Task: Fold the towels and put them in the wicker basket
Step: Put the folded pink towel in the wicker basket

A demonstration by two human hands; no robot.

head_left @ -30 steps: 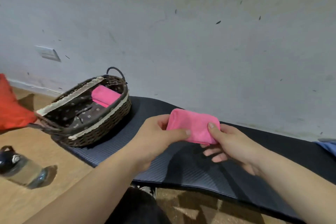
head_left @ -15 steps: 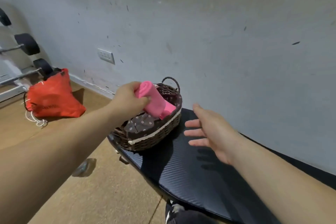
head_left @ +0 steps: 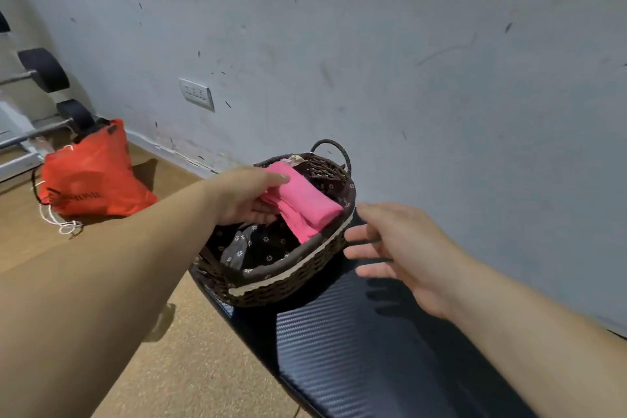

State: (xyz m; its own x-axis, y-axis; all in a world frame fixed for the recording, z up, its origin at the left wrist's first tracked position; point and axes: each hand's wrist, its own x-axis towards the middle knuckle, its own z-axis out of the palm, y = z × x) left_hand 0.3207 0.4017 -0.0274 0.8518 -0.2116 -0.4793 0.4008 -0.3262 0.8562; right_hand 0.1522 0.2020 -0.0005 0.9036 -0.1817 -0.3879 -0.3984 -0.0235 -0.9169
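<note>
A dark wicker basket with a flowered lining stands on the left end of a black padded bench. My left hand reaches into the basket and grips a folded pink towel, thumb on top and fingers beneath. This towel lies over another folded pink towel inside the basket, at its far end. My right hand hovers open just right of the basket's rim, fingers spread, above the bench and holding nothing.
A red drawstring bag lies on the wooden floor at left, in front of a dumbbell rack. A grey wall with a socket runs close behind the bench. The floor drops off below the bench's left edge.
My left hand has carried the folded pink towel from in front of me over to the basket and lowered it inside. My right hand let go of it and now hovers beside the basket.
</note>
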